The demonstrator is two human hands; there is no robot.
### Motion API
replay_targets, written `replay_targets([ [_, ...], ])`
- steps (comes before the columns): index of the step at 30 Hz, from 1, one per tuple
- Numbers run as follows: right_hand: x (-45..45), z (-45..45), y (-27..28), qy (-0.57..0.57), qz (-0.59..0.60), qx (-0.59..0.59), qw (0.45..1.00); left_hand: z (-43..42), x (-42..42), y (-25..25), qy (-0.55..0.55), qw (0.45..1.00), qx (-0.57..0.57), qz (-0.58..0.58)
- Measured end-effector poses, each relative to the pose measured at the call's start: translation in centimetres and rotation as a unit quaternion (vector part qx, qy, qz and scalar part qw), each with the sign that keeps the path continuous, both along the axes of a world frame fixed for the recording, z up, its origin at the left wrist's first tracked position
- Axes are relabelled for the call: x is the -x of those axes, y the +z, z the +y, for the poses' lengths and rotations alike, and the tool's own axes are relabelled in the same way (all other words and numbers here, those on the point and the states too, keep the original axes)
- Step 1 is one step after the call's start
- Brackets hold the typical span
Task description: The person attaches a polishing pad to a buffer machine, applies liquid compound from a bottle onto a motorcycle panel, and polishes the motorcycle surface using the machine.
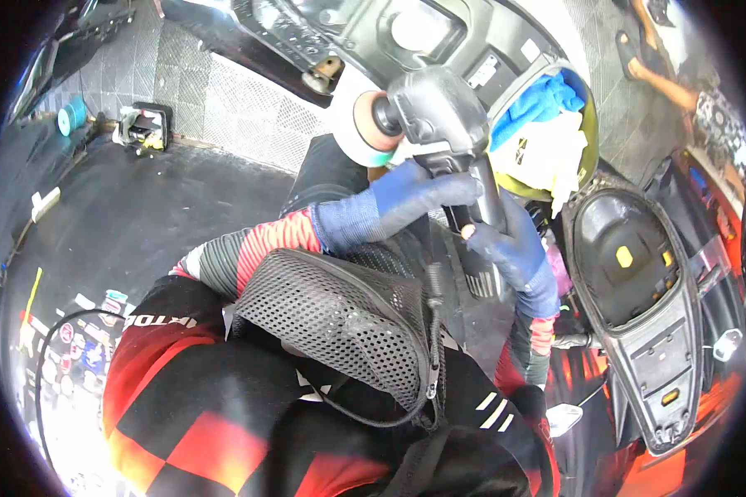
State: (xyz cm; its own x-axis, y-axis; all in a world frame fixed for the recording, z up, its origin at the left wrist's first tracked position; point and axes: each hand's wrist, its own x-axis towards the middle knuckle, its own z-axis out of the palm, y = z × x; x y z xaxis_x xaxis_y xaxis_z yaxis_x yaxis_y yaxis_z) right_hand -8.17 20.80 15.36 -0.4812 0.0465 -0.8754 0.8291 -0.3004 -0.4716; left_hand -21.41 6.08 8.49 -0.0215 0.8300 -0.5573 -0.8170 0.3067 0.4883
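A polisher (439,116), dark grey with a round foam pad (359,132) on its left side, is held up in front of me. My left hand (398,203), in a blue knit glove, reaches in from the left, its fingers against the polisher's grip. On the right side of the handle, my right hand (518,248), gloved the same way, is wrapped round it, with a bare fingertip showing. Behind the polisher lies a large dark plastic panel (506,37). Whether the pad touches anything, I cannot tell.
To the right stands an olive bucket (589,137) with a blue cloth (547,99) and a white cloth (551,157). A scooter's open under-seat compartment (626,248) is beyond it. Another person's leg (667,87) shows at upper right. A black mesh bag (340,323) hangs at my front.
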Motion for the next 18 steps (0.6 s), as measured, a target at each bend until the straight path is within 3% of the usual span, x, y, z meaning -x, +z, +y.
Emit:
replay_targets([
  [1, 1.6, -0.9, -0.2, -0.007, 0.020, 0.009, 1.000, -0.7, 1.3, 0.3, 0.024, 0.999, -0.024, 0.032],
  [3, 2.6, -2.8, -2.4, 0.042, 0.126, -0.113, 0.985, -2.0, 4.4, 1.6, 0.005, 0.994, -0.023, 0.104],
  [5, 5.3, -4.1, -1.2, 0.070, 0.130, -0.148, 0.978, -4.4, 4.8, -0.8, 0.030, 1.000, 0.001, -0.001],
  [6, 5.6, -5.1, -0.5, 0.089, 0.149, -0.179, 0.968, -6.0, 5.6, 0.0, -0.063, 0.987, -0.008, 0.145],
  [11, 0.1, -8.3, -1.0, 0.137, 0.320, -0.283, 0.894, -9.9, 2.2, 5.4, -0.096, 0.956, -0.038, 0.273],
  [12, -1.9, -8.7, -1.3, 0.136, 0.331, -0.287, 0.889, -9.6, 0.9, 5.7, -0.069, 0.921, -0.125, 0.363],
  [13, -4.1, -8.9, -1.6, 0.074, 0.310, -0.165, 0.934, -9.3, -0.4, 6.3, -0.067, 0.912, -0.165, 0.370],
  [14, -6.0, -9.0, -1.4, 0.015, 0.282, -0.037, 0.959, -9.2, -1.8, 6.2, -0.124, 0.943, -0.157, 0.266],
  [15, -7.5, -9.0, -0.6, -0.040, 0.236, 0.040, 0.970, -9.2, -4.1, 5.1, -0.093, 0.940, -0.164, 0.285],
  [17, -11.7, -9.4, -0.3, -0.089, 0.195, 0.117, 0.970, -8.6, -7.5, 3.5, -0.165, 0.926, -0.226, 0.253],
  [18, -14.9, -9.9, -2.3, -0.166, 0.207, 0.153, 0.952, -7.7, -7.8, 5.7, -0.246, 0.941, -0.178, 0.148],
])
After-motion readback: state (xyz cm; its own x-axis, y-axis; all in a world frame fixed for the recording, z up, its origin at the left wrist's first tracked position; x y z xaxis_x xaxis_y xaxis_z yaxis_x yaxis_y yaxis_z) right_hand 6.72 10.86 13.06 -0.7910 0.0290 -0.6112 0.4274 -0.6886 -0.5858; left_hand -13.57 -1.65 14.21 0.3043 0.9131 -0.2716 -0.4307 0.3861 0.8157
